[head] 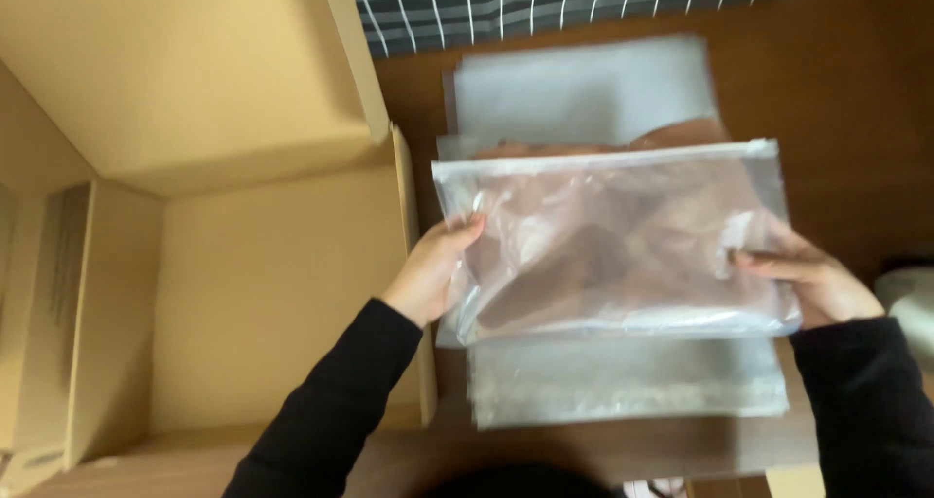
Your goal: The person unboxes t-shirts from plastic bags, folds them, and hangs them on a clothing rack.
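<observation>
**Frosted pouch held over the stack**

I held the frosted zip pouch (613, 245) by both ends, just above the counter (846, 99). My left grip (433, 269) was clamped on its left edge, thumb on top; my right grip (808, 279) pinched the right edge. Something brownish showed through the plastic. Beneath lay a stack of clear bags (623, 381), and the open cardboard box (263, 294) stood just to the left.
</observation>
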